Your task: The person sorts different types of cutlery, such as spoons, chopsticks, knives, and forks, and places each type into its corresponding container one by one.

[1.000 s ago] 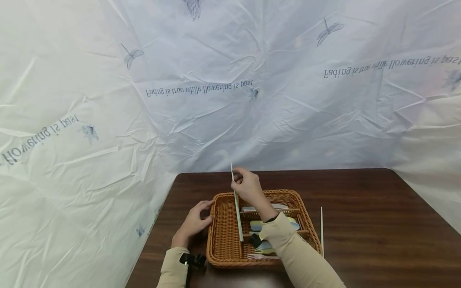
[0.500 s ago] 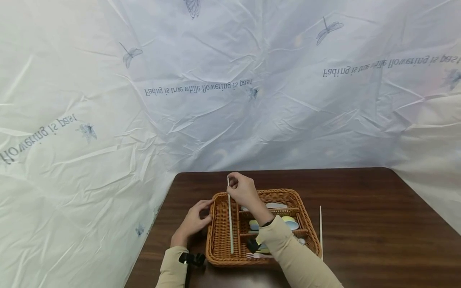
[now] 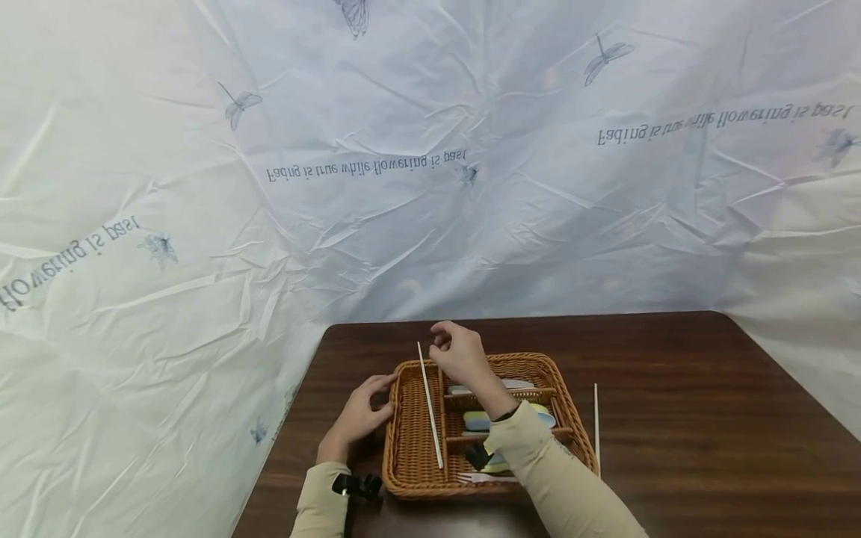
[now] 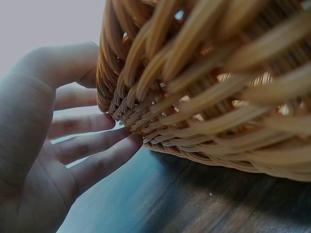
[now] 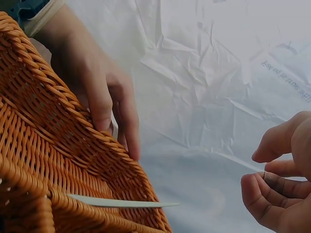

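Observation:
A pale chopstick (image 3: pixel 430 407) lies lengthwise in the long left compartment of the wicker basket (image 3: pixel 405 489), its far end resting over the back rim. My right hand (image 3: pixel 464 353) hovers beside that end with loosely bent fingers. In the right wrist view a gap separates the hand (image 5: pixel 284 177) from the chopstick (image 5: pixel 121 202), and nothing is in its fingers. Against the basket's left side rests my left hand (image 3: pixel 363 411). The left wrist view shows its fairly straight fingers (image 4: pixel 104 162) touching the outer wicker wall.
In the right-hand compartments lie a white-handled piece (image 3: pixel 518 384), a yellow and blue spoon (image 3: pixel 543 415) and forks, one pink (image 3: pixel 479 477), partly hidden by my right arm. Another chopstick (image 3: pixel 596 426) lies on the dark wooden table (image 3: pixel 699 403) right of the basket.
My right hand has carried the chopstick left and down from above the divider into the long compartment, and let it go. The left hand has stayed at the basket.

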`<state>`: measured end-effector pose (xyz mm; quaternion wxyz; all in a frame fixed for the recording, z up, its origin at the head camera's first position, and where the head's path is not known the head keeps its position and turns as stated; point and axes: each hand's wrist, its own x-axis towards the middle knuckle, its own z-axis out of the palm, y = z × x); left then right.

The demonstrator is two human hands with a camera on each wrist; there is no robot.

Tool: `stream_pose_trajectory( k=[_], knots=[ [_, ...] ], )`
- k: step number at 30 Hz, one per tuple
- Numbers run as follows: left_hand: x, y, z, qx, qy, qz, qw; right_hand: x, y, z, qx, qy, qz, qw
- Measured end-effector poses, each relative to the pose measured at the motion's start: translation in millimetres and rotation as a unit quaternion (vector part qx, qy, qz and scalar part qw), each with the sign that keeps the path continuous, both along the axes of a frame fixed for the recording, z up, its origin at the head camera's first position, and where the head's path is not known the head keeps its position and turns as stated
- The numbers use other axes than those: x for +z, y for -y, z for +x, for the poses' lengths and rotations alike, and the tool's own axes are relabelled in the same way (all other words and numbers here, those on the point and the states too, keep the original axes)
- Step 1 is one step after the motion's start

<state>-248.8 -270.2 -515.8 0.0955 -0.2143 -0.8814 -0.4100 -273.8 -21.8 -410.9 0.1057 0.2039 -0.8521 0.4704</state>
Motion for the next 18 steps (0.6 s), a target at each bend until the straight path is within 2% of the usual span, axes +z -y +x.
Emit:
stream_pose_trajectory(
  k=[9, 18],
  knots=[
    [-0.2, 0.8, 0.2, -0.007, 0.014, 0.015, 0.9998, -1.5, -13.9, -2.0, -0.014, 0.006, -0.012, 0.9998],
    [-0.1, -0.3, 0.7, -0.006, 0.014, 0.016, 0.9998, -5.8, -28.3, -4.1, -0.045, -0.004, 0.002, 0.9990]
  ],
)
